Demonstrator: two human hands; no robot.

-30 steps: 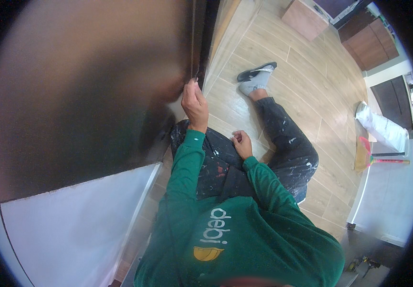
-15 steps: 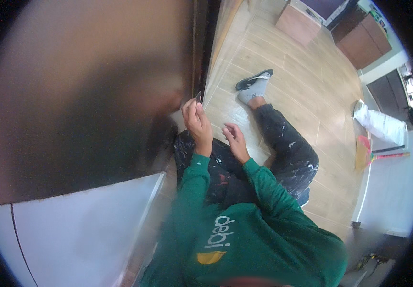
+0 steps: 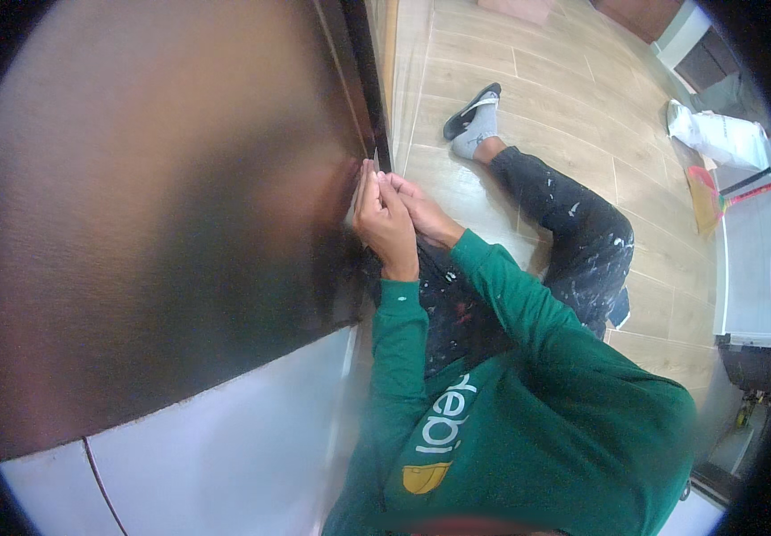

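My left hand (image 3: 387, 230) is closed, its fingertips pinching a small, thin, pointed blade-like piece (image 3: 376, 157) that stands up against the dark edge (image 3: 369, 103) of a big glossy brown panel (image 3: 162, 205). What kind of tool it is, I cannot make out. Beside it, my right hand (image 3: 428, 217) has its fingers curled in against the left fingers, and the left hand partly covers them. Whatever the right fingertips grip is hidden. Both hands sit at the panel's edge, above my paint-spotted dark trousers (image 3: 582, 232).
White panels (image 3: 216, 429) lie below the brown one at the lower left. My leg with a grey sock and dark sandal (image 3: 475, 121) stretches over the wood-look tile floor (image 3: 555, 89). A white sack (image 3: 720, 138) and a broom (image 3: 707, 198) are at the right.
My right hand has moved up and left to meet my left hand. The thin piece has come up against the panel's dark edge. The view has shifted somewhat.
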